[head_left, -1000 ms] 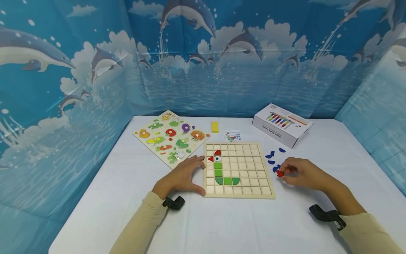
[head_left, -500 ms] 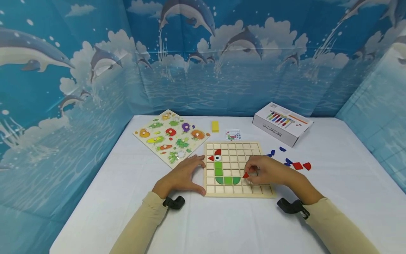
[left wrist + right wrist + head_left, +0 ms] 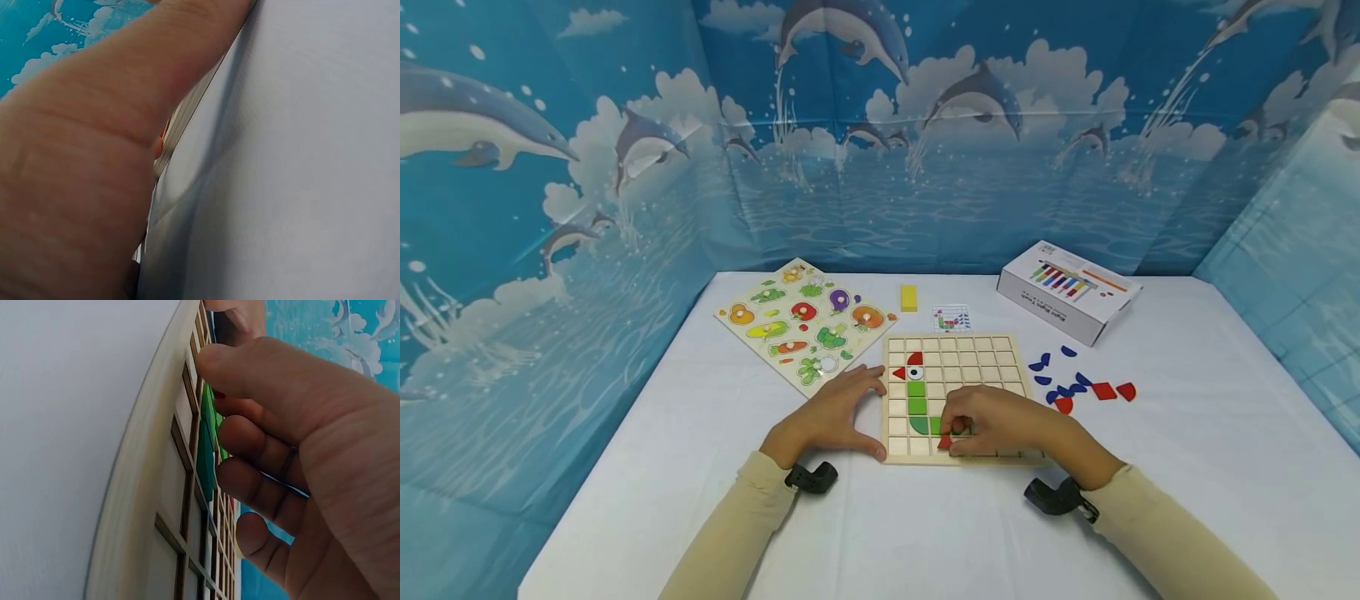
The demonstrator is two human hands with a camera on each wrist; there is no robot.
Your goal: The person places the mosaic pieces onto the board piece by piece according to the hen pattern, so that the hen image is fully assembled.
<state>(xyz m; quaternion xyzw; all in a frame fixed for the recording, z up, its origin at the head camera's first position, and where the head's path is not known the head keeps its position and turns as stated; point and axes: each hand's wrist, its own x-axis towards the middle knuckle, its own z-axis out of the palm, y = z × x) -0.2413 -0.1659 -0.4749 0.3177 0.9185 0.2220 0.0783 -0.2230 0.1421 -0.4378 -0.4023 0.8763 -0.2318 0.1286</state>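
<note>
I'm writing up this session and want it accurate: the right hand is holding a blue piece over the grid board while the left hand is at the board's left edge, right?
Not quite: the head view shows the right hand holding a red piece, not a blue one, over the grid board, while the left hand is at the board's left edge.
</note>
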